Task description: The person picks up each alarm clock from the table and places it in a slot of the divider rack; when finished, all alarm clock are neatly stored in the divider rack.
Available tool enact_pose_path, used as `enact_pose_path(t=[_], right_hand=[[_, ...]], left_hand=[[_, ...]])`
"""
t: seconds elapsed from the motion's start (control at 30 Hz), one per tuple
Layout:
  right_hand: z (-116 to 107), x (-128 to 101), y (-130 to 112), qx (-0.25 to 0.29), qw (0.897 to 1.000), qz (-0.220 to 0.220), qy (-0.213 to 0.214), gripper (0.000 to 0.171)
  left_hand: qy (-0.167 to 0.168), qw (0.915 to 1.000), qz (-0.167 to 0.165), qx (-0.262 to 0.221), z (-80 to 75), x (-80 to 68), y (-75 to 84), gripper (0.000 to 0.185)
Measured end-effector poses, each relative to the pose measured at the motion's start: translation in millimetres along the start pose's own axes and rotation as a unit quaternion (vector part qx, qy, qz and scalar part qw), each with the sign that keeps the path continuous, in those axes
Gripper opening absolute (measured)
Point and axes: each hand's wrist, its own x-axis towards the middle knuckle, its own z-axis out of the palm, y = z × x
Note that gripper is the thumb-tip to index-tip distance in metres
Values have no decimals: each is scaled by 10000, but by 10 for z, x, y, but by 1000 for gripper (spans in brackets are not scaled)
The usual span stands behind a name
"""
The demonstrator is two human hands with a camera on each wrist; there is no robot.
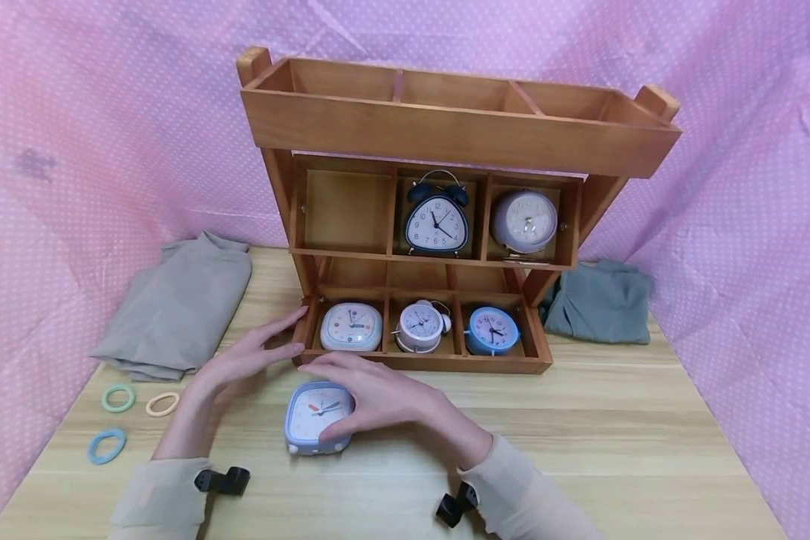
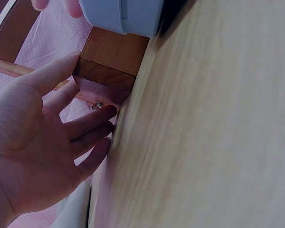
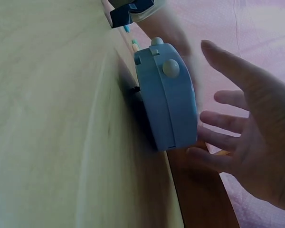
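A blue square-faced alarm clock [image 1: 313,420] lies face up on the table in front of the wooden shelf [image 1: 421,362]. Over its right side hovers my right hand [image 1: 388,394], fingers spread; the right wrist view shows a gap between them and the clock [image 3: 168,107]. My left hand [image 1: 246,360] is at the shelf's front left corner, thumb at the wooden edge [image 2: 107,71] and the other fingers loosely bent alongside. The bottom row bears a white clock [image 1: 352,327], a pale twin-bell clock [image 1: 420,328] and a round blue clock [image 1: 492,331].
In the middle row stand a dark twin-bell clock [image 1: 436,223] and a lilac round clock [image 1: 526,221]. Grey cloth [image 1: 175,307] lies at left, green-grey cloth [image 1: 597,301] at right. Green [image 1: 118,398], cream [image 1: 163,404] and blue rings [image 1: 106,446] are at the left.
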Motion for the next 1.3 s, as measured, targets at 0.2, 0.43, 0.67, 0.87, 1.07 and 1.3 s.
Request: enact_pose_path(t=[0.2,0.43,0.67,0.87,1.07,1.3], right_hand=[[45,5,12,-182,9989,27,-431,95],[84,0,5,-463,9975,-33,-532,96],[97,1,21,-436,9973,-41,-584,96],[96,-1,21,-422,9969,33,-662,94],[101,6,19,-403,9969,77,-677,93],[107,8,15,-346,9972,69,-665,91]], left_hand=[[28,9999,-111,114,-12,-1,9,71],[0,9998,-144,116,-7,-2,27,71],[-4,9998,-147,133,-11,0,21,71],[-14,9995,-125,295,-13,-1,6,71],[-16,9992,-150,363,-16,2,7,71],[-19,9990,-164,418,-15,3,6,70]])
